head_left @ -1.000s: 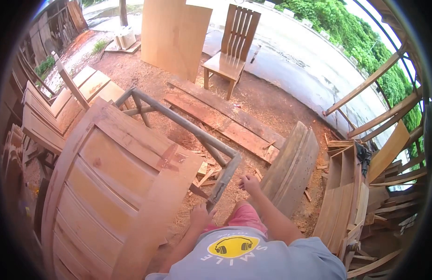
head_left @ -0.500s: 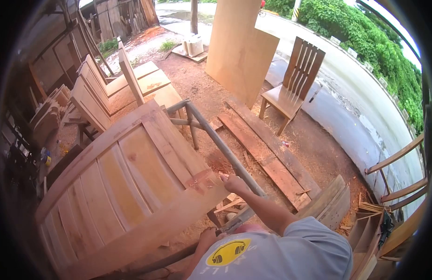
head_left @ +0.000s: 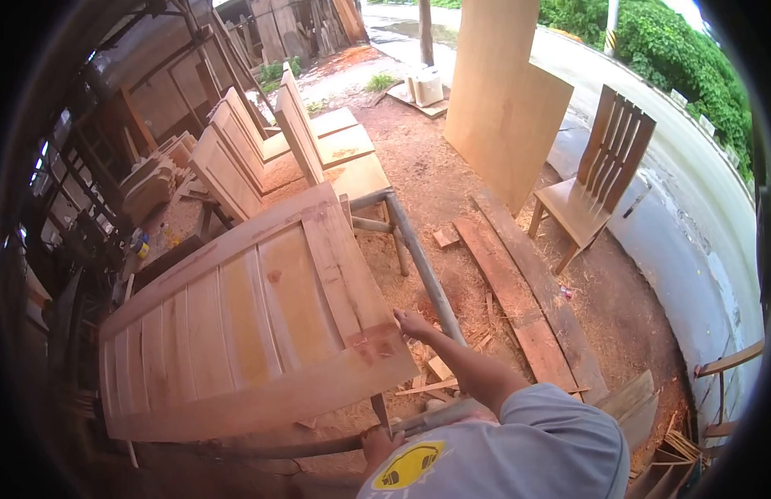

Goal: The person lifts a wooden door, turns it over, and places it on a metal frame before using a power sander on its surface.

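Broad, tan-brown wooden panel with lengthwise boards set in a frame (head_left: 235, 320): lies face up, slightly aslant, left of the person's body, near corner toward the torso. Darker reddish patch on that corner. Frame of round grey rails (head_left: 425, 270) shows past the panel's right-hand side and below its near edge.

Right hand (head_left: 414, 325): arm stretched forward, at the panel's right-hand edge just above the reddish corner. Fingers curled; cannot tell whether they grip the edge or only rest against it.

Left hand (head_left: 380, 444): low, close to the torso, by the near grey rail and below the panel's near edge. Fingers partly hidden; cannot tell whether closed on anything.

Surroundings: long reddish-brown plank (head_left: 506, 287) flat on shavings-strewn dirt, right of the rails. Beyond it, brown wooden chair with slatted back (head_left: 578, 200), upright, and tall tan plywood sheet (head_left: 502, 108), standing on edge.
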Motion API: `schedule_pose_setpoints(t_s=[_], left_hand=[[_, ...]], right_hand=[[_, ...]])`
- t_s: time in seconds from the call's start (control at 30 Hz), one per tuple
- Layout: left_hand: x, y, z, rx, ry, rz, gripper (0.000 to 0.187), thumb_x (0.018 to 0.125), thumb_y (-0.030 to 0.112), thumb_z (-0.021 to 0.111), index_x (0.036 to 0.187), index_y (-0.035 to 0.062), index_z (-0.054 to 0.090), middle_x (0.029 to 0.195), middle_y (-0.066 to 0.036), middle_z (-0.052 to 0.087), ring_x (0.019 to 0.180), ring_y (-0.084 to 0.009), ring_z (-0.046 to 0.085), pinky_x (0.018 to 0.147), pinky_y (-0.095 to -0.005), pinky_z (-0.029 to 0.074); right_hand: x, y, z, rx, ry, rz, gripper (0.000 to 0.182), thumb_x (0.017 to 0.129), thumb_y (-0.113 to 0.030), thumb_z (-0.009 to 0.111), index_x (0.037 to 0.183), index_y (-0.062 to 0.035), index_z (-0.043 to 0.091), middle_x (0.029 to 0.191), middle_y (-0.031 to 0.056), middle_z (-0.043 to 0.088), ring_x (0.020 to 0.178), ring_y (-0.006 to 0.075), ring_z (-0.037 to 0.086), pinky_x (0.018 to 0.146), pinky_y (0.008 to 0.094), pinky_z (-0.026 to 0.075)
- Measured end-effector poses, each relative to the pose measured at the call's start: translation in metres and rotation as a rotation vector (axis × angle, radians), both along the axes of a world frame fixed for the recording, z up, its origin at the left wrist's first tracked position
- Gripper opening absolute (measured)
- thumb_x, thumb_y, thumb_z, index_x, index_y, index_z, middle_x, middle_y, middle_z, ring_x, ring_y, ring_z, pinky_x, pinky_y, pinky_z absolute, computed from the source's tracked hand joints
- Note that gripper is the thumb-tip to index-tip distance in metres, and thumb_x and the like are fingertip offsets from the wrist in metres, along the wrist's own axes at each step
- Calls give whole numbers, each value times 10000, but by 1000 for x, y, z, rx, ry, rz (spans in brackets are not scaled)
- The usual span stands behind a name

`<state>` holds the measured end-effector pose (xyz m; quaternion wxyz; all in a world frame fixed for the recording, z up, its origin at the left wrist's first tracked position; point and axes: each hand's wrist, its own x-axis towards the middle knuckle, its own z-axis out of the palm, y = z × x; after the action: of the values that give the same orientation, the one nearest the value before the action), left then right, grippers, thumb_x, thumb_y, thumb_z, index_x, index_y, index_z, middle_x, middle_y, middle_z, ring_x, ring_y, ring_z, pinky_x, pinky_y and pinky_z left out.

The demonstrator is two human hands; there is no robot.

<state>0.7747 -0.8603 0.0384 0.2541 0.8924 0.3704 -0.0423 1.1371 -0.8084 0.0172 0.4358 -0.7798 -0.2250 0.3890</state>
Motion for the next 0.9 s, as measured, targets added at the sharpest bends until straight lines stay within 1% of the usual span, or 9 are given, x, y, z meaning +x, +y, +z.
schedule_pose_setpoints(t_s=[0.1,0.17,0.27,0.33,0.4,0.47,0.57,0.77,0.9], left_hand=[[-4,-7,-20,137,-103,60,489,778,409,712,969,-36,642,1010,-238,640,999,-389,586,995,-470,360],[3,-8,-15,45,-136,148,474,783,421,695,931,-27,652,962,-242,649,987,-372,586,979,-468,363],[23,-4,-21,-29,-135,280,461,793,440,666,866,-15,665,858,-233,659,926,-363,601,947,-470,370],[29,-4,-39,4,-99,343,457,804,447,643,829,-9,671,782,-219,661,863,-365,615,928,-471,374],[32,-5,-61,109,-59,379,453,821,445,619,802,-4,673,710,-201,659,793,-370,626,913,-470,378],[34,-3,-52,127,-25,342,446,838,436,601,783,0,675,702,-200,663,732,-376,629,912,-477,381],[33,-2,-45,156,15,306,437,854,425,588,766,5,674,680,-200,661,691,-377,636,904,-485,390],[31,0,-43,115,-44,295,425,847,413,593,757,6,674,655,-184,658,649,-376,646,874,-473,420],[26,0,-62,157,-54,274,408,836,397,586,756,6,674,662,-187,662,645,-379,647,862,-458,427]], right_hand=[[14,21,12,-47,23,-56,701,979,-588,333,979,47,630,763,152,641,660,267,673,524,375,549],[21,35,29,-101,68,-90,735,966,-613,337,965,64,622,757,152,631,635,274,665,520,391,545],[29,55,50,-160,162,-117,828,946,-658,313,1045,108,612,910,219,659,804,342,685,678,448,553],[35,70,38,-188,59,-92,818,954,-643,285,1127,89,608,968,252,666,828,357,694,657,451,550],[38,83,27,-145,-60,-99,824,958,-638,266,1181,85,595,1051,289,648,933,382,665,733,454,526],[33,91,12,-32,-190,-137,841,957,-641,254,1208,96,573,1159,331,605,1120,417,598,906,459,483],[34,98,-3,-95,-35,-126,889,953,-669,184,1273,85,529,1309,338,506,1321,408,423,1085,422,322],[35,100,-2,-228,-113,-85,889,955,-669,155,1274,71,529,1304,326,514,1308,414,430,1084,427,330],[29,95,7,-162,-162,-14,857,972,-633,131,1284,61,524,1294,324,523,1298,423,435,1074,435,342]])
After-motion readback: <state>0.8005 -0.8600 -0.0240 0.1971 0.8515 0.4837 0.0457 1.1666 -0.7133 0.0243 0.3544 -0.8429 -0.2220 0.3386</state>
